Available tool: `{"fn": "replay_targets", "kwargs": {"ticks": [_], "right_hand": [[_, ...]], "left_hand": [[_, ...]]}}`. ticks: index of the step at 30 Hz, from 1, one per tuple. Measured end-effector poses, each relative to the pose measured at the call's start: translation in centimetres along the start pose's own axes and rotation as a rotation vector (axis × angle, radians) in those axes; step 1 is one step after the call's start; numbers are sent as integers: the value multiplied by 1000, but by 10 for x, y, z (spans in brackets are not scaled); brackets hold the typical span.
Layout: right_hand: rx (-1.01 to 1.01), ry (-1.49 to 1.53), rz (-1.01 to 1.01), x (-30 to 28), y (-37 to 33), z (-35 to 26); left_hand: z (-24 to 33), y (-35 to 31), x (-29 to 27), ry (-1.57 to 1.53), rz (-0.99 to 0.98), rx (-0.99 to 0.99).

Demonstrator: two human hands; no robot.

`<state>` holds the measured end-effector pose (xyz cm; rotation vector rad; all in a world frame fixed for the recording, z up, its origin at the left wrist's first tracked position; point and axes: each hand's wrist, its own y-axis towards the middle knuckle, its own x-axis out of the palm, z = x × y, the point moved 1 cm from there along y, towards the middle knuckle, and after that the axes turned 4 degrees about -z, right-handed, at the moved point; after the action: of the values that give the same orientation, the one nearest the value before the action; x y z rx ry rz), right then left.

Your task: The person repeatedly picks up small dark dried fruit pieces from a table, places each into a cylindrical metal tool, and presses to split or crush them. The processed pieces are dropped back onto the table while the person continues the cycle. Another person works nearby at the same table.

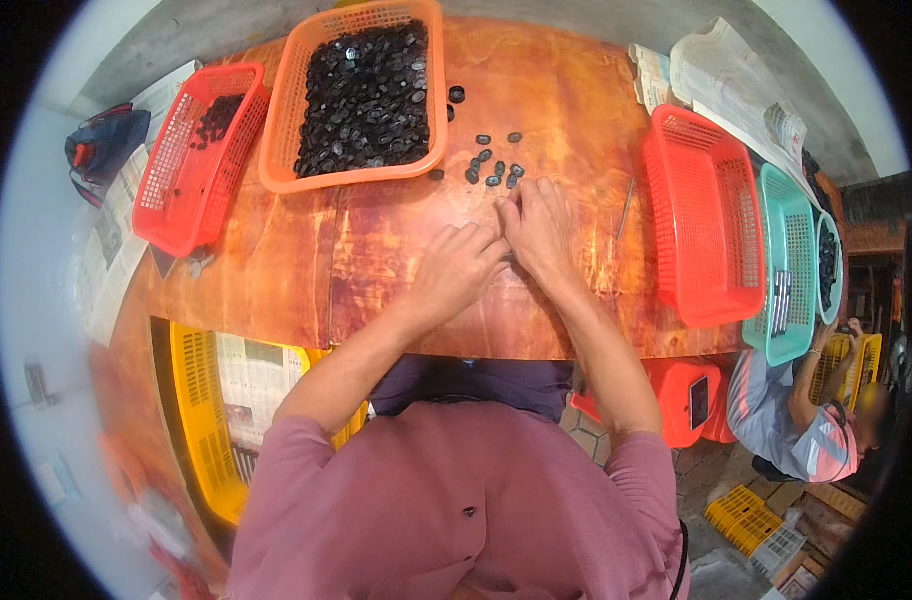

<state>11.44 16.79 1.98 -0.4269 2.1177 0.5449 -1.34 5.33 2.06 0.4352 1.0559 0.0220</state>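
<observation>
My left hand point(460, 266) is closed over the wooden table point(396, 215), its fingers curled and its tips beside my right hand. My right hand point(539, 228) is closed too, with bent fingers and the thumb toward the left. What either hand grips is too small or covered to make out. Just beyond my right fingers lie several small black oval parts point(494, 181), scattered on the wood. More of these black parts point(366, 95) fill the orange plastic basket point(273, 160) at the far left of my hands.
On the left stands a red basket point(153, 215) with a few black parts. A thin metal rod point(626, 208) lies right of my hands. Beyond it are an empty red basket point(701, 225) and a green basket point(771, 345). A co-worker point(801, 420) sits at the right.
</observation>
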Motion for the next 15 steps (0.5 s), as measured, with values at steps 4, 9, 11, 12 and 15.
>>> {"fn": "replay_targets", "kwargs": {"ticks": [4, 9, 11, 12, 15], "right_hand": [[-7, -14, 47, 9, -3, 4], [-14, 6, 56, 15, -4, 10], [7, -7, 26, 12, -5, 6], [18, -14, 10, 10, -4, 4], [-12, -14, 11, 8, -6, 4]], "left_hand": [[-1, -1, 2, -62, 25, -24], [-4, -3, 2, -127, 20, -52], [-1, 1, -1, -133, 0, -65], [-1, 1, -1, -110, -9, -73], [2, -2, 4, -86, -20, -80]]}}
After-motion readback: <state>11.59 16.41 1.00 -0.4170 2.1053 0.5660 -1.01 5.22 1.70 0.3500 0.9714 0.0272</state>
